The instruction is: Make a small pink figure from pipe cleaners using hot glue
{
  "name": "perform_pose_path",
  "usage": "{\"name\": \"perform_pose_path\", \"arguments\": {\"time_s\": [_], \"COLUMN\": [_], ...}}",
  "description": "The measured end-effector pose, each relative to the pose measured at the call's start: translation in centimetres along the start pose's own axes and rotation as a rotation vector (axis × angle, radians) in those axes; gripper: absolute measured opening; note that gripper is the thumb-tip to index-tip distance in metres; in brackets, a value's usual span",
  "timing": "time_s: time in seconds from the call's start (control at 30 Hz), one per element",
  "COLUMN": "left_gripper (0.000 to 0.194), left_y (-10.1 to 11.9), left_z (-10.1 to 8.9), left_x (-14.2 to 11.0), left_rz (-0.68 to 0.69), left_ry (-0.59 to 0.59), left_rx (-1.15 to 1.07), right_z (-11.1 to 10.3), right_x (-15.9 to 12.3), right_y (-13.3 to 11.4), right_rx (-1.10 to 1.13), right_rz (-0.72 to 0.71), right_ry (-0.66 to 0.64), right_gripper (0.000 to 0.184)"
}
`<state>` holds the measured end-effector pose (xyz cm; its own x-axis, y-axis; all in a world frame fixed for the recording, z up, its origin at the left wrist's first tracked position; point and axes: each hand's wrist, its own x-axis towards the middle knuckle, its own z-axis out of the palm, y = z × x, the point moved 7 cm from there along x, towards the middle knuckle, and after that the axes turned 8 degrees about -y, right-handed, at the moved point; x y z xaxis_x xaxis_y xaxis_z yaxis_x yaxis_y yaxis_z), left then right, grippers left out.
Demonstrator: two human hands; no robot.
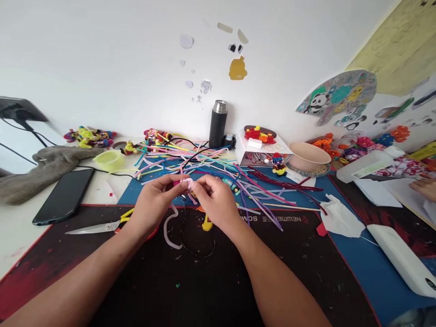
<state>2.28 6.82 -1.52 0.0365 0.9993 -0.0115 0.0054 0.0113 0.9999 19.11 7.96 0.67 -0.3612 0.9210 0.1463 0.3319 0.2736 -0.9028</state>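
Both my hands meet above the dark mat, pinching a pale pink-lilac pipe cleaner (pixel 188 182) curled into a small loop. My left hand (pixel 154 200) holds it between thumb and forefinger, with a bit of bright pink fuzz showing by the fingers. The thumb and forefinger of my right hand (pixel 218 200) close on the loop's other side. Below my left hand a lilac pipe cleaner tail (pixel 166 231) hangs or lies in a curve; I cannot tell whether it joins the loop. Scissors (pixel 93 228) with yellow and red handles lie beside my left wrist.
Loose pipe cleaners (pixel 190 159) cover the blue mat behind my hands. A black thermos (pixel 218 125), a white box (pixel 265 156) and a beige bowl (pixel 309 156) stand near the wall. A phone (pixel 64 195) lies left. At right are a white device (pixel 398 259) and another person's hand (pixel 425 186).
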Motion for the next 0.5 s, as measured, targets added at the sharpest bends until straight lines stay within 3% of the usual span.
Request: {"name": "perform_pose_path", "arguments": {"time_s": [0.17,0.4,0.5], "left_gripper": [0.044,0.04,0.041], "left_y": [0.4,-0.2,-0.1], "left_z": [-0.5,0.8,0.8], "left_x": [-0.1,0.0,0.0], "left_rz": [0.053,-0.045,-0.062], "left_ry": [0.043,-0.078,-0.084], "left_rx": [0.142,-0.178,-0.203], "right_z": [0.3,0.3,0.5], "right_x": [-0.1,0.1,0.1], "right_y": [0.2,0.3,0.5], "right_rx": [-0.03,0.056,0.08], "right_rz": [-0.015,-0.027,-0.026], "right_ry": [0.021,-0.015,-0.049], "right_gripper": [0.02,0.017,0.018]}}
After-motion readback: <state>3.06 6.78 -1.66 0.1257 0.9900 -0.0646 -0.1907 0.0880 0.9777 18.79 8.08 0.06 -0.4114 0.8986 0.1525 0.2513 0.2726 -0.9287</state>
